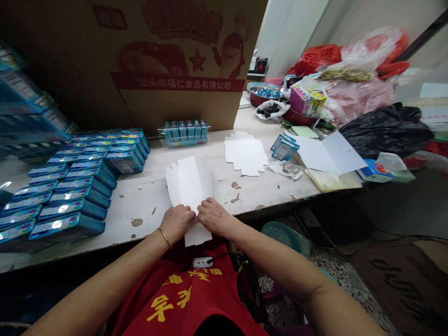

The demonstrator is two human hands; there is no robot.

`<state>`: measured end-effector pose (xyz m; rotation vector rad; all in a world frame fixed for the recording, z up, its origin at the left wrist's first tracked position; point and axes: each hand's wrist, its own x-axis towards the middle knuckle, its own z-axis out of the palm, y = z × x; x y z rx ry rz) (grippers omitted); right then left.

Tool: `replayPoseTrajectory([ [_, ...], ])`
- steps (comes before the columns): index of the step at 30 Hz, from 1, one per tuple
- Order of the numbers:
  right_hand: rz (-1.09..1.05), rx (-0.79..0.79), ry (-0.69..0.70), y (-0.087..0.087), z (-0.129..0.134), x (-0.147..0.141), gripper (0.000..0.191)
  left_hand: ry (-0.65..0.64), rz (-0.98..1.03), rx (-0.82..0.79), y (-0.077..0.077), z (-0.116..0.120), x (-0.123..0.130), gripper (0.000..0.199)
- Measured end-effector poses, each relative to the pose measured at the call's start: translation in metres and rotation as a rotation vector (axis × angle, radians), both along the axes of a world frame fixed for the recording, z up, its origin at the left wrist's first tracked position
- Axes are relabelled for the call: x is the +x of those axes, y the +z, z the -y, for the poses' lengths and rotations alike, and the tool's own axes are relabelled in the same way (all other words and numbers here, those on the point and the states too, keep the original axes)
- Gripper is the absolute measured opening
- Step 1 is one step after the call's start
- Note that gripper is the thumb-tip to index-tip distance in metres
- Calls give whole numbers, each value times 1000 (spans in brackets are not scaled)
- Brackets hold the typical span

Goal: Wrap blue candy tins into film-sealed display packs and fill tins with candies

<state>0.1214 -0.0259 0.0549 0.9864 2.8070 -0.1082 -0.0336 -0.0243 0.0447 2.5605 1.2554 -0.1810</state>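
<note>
White card (191, 179) is sitting part-folded where my left hand (178, 220) and right hand (213, 216) are pinching its near part, while another blank (247, 153) is lying flat, unfolded.

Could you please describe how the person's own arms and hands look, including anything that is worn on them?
The left hand and right hand wear no gloves. No sleeve covers the visible part of the left forearm or right forearm. A thin, gold-coloured bangle circles the left wrist; none shows on the right.
</note>
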Motion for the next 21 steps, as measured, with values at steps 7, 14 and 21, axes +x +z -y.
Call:
replayPoseTrajectory([
  [7,-77,47,-10,15,26,21,56,19,28,-1,4,-1,2,28],
  [14,-398,112,-85,-12,42,36,56,-27,60,-64,6,-6,0,28],
  [21,-833,28,-392,-27,23,16,29,-37,236,-417,14,-40,-9,31],
])
